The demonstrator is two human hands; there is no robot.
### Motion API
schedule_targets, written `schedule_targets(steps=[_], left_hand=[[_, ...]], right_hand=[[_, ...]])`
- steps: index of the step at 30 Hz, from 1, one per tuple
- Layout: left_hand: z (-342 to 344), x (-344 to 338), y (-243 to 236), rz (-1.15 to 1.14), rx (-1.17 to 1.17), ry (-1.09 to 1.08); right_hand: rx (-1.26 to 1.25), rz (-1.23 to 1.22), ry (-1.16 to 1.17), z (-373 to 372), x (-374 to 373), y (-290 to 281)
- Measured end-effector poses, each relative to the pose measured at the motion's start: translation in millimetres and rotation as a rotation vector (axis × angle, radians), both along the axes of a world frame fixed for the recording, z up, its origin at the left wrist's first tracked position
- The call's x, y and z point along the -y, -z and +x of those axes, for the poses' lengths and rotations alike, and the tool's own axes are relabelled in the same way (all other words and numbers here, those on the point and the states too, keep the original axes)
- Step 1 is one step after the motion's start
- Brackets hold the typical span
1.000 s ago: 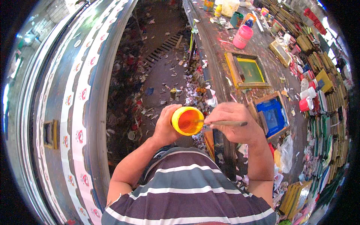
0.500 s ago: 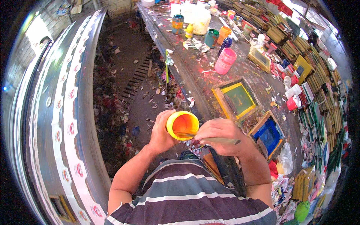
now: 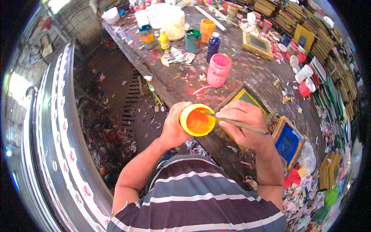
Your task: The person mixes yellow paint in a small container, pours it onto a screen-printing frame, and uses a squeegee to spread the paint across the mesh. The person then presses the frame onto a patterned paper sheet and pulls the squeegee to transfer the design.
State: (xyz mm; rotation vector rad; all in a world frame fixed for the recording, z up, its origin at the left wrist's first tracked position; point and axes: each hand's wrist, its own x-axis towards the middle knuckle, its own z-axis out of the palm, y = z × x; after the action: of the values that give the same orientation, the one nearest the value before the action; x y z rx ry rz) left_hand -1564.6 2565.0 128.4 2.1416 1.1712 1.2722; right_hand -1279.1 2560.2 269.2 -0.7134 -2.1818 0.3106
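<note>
My left hand [image 3: 173, 125] is closed around the side of a yellow plastic jar [image 3: 184, 124], its mouth tilted up toward me. Orange paint [image 3: 200, 124] coats the inside; how deep it goes is hard to make out. Between the fingers and thumb of my right hand [image 3: 244, 119] is a thin wooden stick [image 3: 247, 127]. Its dark, paint-stained tip reaches over the right rim into the jar's mouth. Both hands are in front of my body, above the near edge of the workbench. Below and behind my right hand lies a wooden-framed printing screen with yellow borders [image 3: 250, 96], partly hidden.
On the stained bench [image 3: 239, 73] stand a pink jar [image 3: 218, 71], a dark blue bottle [image 3: 213, 46], a green jar [image 3: 193, 41] and an orange jar [image 3: 207, 31]. A blue screen [image 3: 286, 142] lies right. Scraps [image 3: 299, 205] heap beyond it. A long printing table [image 3: 71, 162] runs left.
My view has swung, so the bench shows farther left. The jar and both hands sit slightly higher and more to the right in view. The stick's tip has shifted from the near rim toward the far side.
</note>
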Motion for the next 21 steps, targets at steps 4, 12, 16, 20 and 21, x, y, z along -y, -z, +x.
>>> schedule_targets(steps=[4, 12, 16, 20, 21], left_hand=[[-3, -56, 7, -0.043, -0.011, 0.2], [-29, -166, 32, -0.183, -0.055, 0.682], [-31, -193, 45, -0.183, -0.069, 0.855], [-30, -203, 54, -0.348, -0.056, 0.963], [-31, -203, 55, -0.392, 0.022, 0.948]], right_hand=[[-0.019, -0.047, 0.085, 1, -18, 13], [0.009, -0.332, 0.204, -53, -36, 27], [0.145, -0.331, 0.367, -71, -48, 9], [0.125, -0.324, 0.441, -115, -61, 9], [0.089, -0.379, 0.431, -118, -57, 5]])
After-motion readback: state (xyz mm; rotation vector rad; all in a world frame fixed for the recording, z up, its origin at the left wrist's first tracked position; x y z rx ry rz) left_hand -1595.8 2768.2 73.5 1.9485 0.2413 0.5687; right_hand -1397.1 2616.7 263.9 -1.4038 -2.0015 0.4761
